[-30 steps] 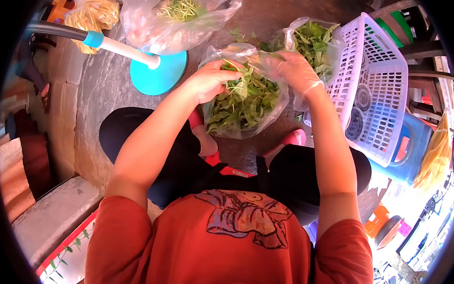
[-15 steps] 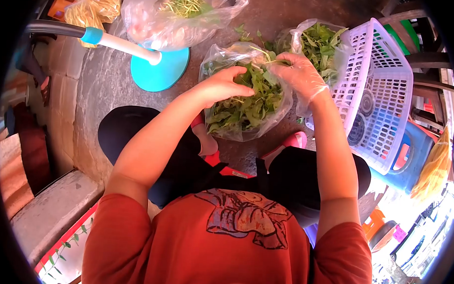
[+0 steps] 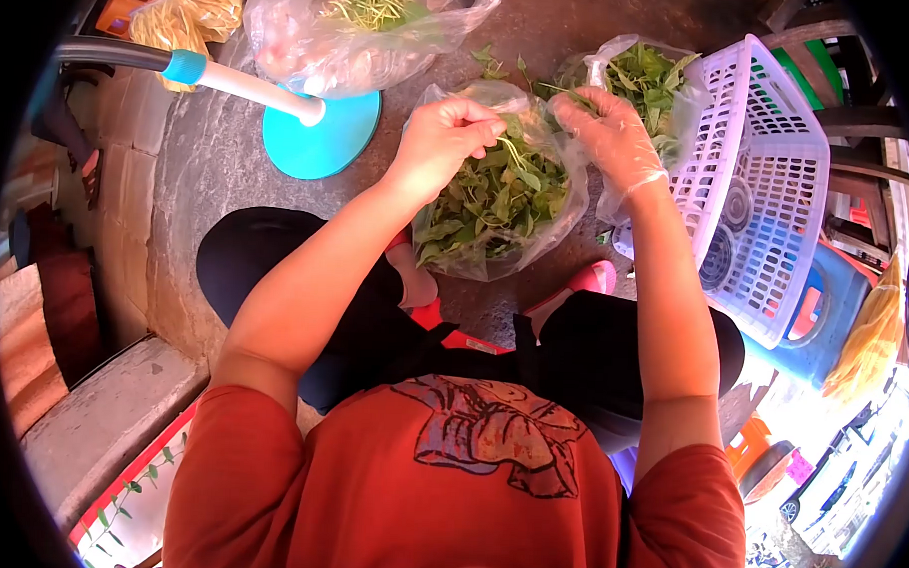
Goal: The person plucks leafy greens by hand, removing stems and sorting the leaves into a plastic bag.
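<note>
My left hand is bare, with thumb and forefinger pinching a thin green stem above an open clear plastic bag. Loose leafy greens fill that bag. My right hand wears a clear plastic glove and is closed at the bag's upper right edge. A bit of green stem pokes out by its fingers; the grip itself is partly hidden. Just beyond the right hand, a second clear bag holds more leafy greens.
A white plastic basket leans at the right over a blue stool. Ahead on the left are a turquoise round base with a white pole and a large plastic bag. Yellow bags lie farther left. My feet flank the greens.
My left hand has risen off the greens and closed on a stem. My right hand has shifted slightly, and the pale stem it held toward the left no longer shows the same way.
</note>
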Available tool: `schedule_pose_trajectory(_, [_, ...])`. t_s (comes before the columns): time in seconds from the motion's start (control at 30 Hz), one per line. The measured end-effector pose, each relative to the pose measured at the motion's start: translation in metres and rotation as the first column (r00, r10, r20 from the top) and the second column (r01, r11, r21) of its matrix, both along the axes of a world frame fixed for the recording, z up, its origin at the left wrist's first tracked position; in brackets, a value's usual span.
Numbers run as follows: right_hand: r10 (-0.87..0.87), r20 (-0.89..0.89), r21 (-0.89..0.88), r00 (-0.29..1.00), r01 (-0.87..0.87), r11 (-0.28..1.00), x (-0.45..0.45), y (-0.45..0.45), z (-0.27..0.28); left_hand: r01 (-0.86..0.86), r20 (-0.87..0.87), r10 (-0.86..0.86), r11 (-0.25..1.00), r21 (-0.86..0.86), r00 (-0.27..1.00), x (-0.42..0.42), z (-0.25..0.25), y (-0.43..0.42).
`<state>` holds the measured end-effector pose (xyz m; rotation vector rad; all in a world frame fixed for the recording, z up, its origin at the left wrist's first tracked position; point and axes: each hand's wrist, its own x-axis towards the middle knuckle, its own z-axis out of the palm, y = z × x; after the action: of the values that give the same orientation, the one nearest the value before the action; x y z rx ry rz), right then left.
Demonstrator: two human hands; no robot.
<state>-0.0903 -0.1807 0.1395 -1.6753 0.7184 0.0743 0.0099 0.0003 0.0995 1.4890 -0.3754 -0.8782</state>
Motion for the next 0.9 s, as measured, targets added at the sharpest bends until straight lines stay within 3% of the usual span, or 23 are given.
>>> schedule_pose_trajectory(0.1, [0.180,0.221,-0.150,0.958,-0.149,0.977,0.000,0.017,-0.001,-0.053,-0.018,0.052,0.996,-0.071,0.998,0.001,-0.001,-0.001])
schedule_pose_trajectory(0.13, [0.237,0.268,-0.121,0.934,-0.211,0.970,0.001,0.022,-0.011,-0.070,-0.025,0.069,0.995,-0.072,0.997,0.001,0.000,-0.002])
schedule_pose_trajectory(0.23, [0.243,0.160,-0.188,0.957,-0.213,0.959,0.002,0.032,-0.021,-0.084,-0.060,0.080,0.994,-0.075,0.995,0.002,0.004,-0.003])
schedule_pose_trajectory(0.27, [0.271,0.125,-0.116,0.954,-0.257,0.959,0.003,0.028,-0.017,-0.066,-0.081,0.060,0.995,-0.080,0.995,0.004,0.003,-0.002])
schedule_pose_trajectory(0.4, [0.317,0.261,-0.490,0.912,-0.158,0.857,0.004,0.023,-0.029,0.117,-0.146,-0.125,0.991,-0.062,0.981,0.003,0.008,0.001])
schedule_pose_trajectory(0.5, [0.293,0.251,-0.679,0.923,-0.047,0.732,0.004,0.036,-0.036,0.232,-0.166,-0.229,0.973,-0.002,0.959,0.003,0.012,0.000])
schedule_pose_trajectory(0.67, [0.232,-0.027,-0.574,0.972,-0.205,0.793,0.003,0.051,-0.057,0.291,-0.128,-0.270,0.936,0.197,0.954,0.005,-0.001,0.000])
schedule_pose_trajectory(0.73, [0.109,-0.098,-0.525,0.989,-0.145,0.838,0.004,0.044,-0.072,0.304,-0.150,-0.271,0.911,0.278,0.951,0.003,0.000,0.001])
schedule_pose_trajectory(0.8, [0.042,-0.155,-0.483,0.987,-0.113,0.868,0.003,0.031,-0.076,0.307,-0.164,-0.272,0.917,0.254,0.948,0.008,-0.002,0.006])
schedule_pose_trajectory(0.9, [0.315,-0.178,-0.408,0.932,-0.361,0.839,-0.005,0.042,-0.072,0.206,-0.262,-0.154,0.961,0.183,0.953,0.013,0.001,0.013])
